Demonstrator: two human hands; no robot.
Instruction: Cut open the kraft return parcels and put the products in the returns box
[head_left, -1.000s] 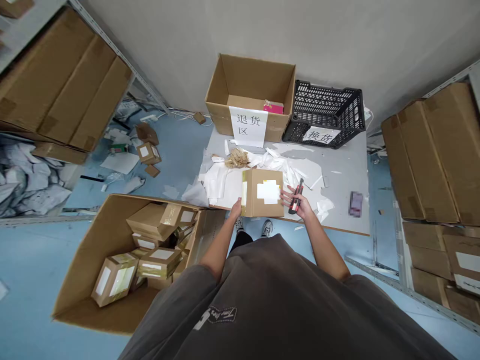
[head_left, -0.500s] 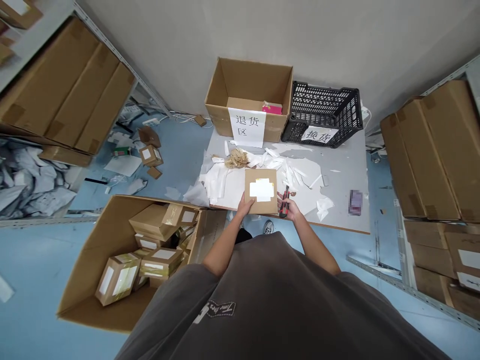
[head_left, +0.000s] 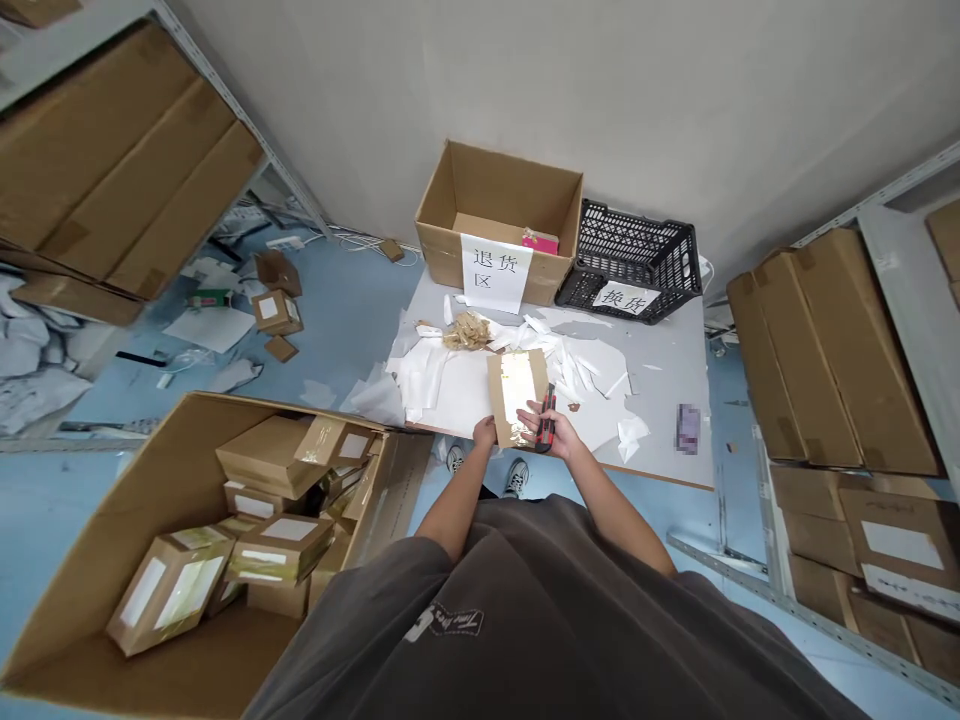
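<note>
Steadying the box (head_left: 504, 388) calls for the left hand (head_left: 485, 432), finger closure untellable, supporting its near-left corner, and the right hand (head_left: 555, 433), fingers clamped round the cutter (head_left: 548, 418), angling that away, over the table's (head_left: 664, 395) near edge, short of paper scraps (head_left: 568, 372).

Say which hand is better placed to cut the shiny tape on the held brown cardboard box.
Likely the right hand: it holds the red-and-black utility knife at the right edge of the box. The left hand is at its near left corner, perhaps better for steadying.
</note>
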